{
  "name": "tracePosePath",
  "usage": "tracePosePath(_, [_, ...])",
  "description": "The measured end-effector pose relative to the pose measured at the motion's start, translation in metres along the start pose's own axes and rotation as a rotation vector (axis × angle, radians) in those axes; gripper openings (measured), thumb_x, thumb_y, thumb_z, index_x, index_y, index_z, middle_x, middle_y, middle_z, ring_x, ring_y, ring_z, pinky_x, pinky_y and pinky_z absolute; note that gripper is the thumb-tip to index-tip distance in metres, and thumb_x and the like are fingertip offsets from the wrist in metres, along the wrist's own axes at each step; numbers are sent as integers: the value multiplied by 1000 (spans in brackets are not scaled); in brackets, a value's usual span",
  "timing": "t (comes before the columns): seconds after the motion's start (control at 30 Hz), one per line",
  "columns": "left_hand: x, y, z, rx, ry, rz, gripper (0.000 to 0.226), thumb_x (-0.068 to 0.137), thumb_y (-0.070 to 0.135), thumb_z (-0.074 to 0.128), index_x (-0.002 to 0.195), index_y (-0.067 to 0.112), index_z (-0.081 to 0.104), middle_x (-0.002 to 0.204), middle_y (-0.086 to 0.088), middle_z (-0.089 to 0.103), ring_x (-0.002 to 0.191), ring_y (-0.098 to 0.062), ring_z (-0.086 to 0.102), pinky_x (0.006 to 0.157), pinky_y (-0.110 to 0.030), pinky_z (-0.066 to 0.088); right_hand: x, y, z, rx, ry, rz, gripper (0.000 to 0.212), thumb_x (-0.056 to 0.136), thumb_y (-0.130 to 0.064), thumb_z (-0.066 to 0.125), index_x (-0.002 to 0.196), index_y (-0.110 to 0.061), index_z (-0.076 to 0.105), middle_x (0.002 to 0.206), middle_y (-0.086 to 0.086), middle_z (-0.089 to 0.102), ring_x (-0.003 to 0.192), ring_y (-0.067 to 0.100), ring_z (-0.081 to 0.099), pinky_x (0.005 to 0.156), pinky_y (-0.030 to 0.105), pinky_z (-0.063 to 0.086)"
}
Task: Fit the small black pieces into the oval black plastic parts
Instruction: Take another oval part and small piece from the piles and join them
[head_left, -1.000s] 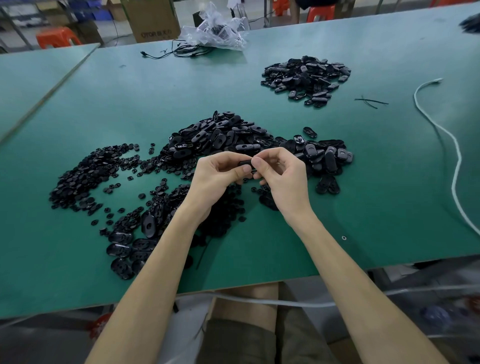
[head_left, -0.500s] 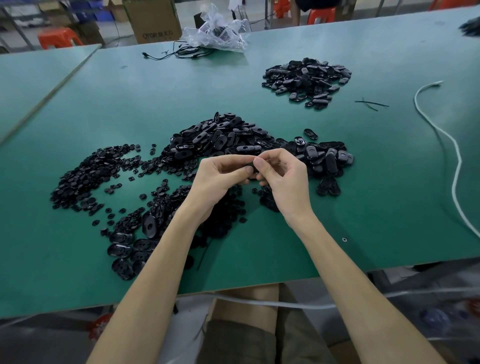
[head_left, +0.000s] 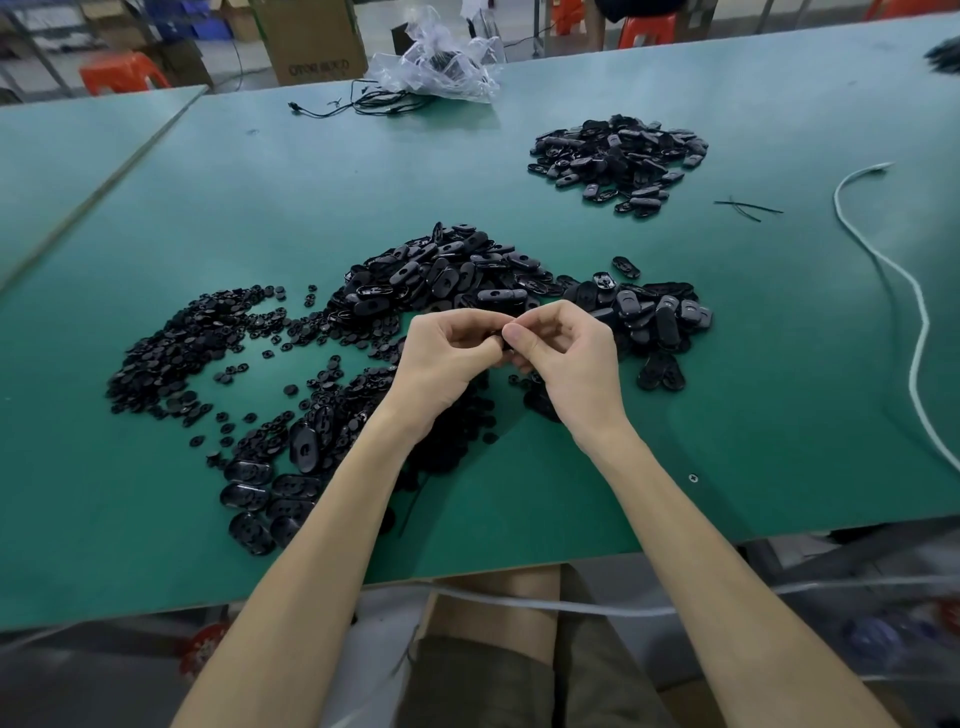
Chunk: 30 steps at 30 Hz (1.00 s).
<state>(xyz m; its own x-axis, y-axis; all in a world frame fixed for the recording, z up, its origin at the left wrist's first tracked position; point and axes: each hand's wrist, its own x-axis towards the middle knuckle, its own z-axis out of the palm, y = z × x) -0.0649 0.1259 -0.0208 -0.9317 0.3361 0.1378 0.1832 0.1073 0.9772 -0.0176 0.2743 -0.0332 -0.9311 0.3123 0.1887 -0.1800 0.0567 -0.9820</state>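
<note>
While left hand (head_left: 445, 365) and right hand (head_left: 572, 359) pinch black part (head_left: 497, 339) | carton (head_left: 310, 44) print blurred

We've got a big green table (head_left: 519, 171) here, with a second green table (head_left: 78, 145) butted up just beside it on the left. At the far edge sits a crumpled clear plastic bag (head_left: 441, 67) with something dark inside, and a thin black cable (head_left: 358, 106) trails out beside it. Past the edge we see a cardboard box (head_left: 311, 41), an orange stool (head_left: 122, 73) and some blue bins (head_left: 192, 23) on the floor. Over on the right a white cord (head_left: 923, 332) snakes across the tabletop, near two thin black strips (head_left: 748, 208) lying crossed. There's a little screw (head_left: 692, 478) in the surface toward the near edge.
</note>
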Motion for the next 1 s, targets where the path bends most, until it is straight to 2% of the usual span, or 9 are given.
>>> tracePosePath(0.13, [-1,0,2,-1,2,1,19,93,-4,69,105,5,80,95,-6,81,91,-20,77,85,-26,61,-1,1,0,-11,14,-1,8,91,-10,80,89,-13,72,81,1,78,71,13,74,66,22,56])
tracePosePath(0.27, [-2,-1,-3,-48,-24,16,21,93,4,75,114,4,78,103,-10,80,99,-30,76,94,-38,60,0,1,-1,12,52,-18,6,93,-13,78,94,-13,72,81,1,76,70,14,70,69,28,58])
tracePosePath(0.37, [-2,0,-6,-60,-27,12,24,93,4,75,117,4,77,108,-9,79,104,-28,75,99,-41,58,-1,0,0,-22,39,-47,8,94,-11,75,98,-17,72,83,-1,76,73,14,72,72,28,59])
tracePosePath(0.63, [-1,0,-3,-45,61,9,22,93,-2,73,114,0,76,103,-12,80,97,-29,77,95,-39,60,-1,0,0,-32,9,-33,20,93,2,70,102,-16,73,88,4,76,80,19,76,73,31,60])
tracePosePath(0.77, [-1,1,-2,-40,74,47,22,95,-2,71,116,0,75,106,-9,79,97,-22,77,89,-29,60,-1,-1,1,-33,28,-48,20,95,0,69,102,-19,72,88,1,75,80,18,75,75,36,61])
tracePosePath(0.87, [1,0,-2,96,125,106,23,97,-1,68,118,4,75,110,-3,78,102,-14,74,94,-28,58,-3,-2,0,-30,118,-69,20,97,-2,65,103,-20,71,91,0,73,87,17,74,75,34,59])
tracePosePath(1.0, [2,-7,-5,391,161,142,29,97,3,67,117,21,76,116,9,73,108,-8,66,94,-28,53,-1,-2,-2,-49,351,-55,17,99,-4,61,106,-18,68,108,3,70,98,23,70,90,45,58])
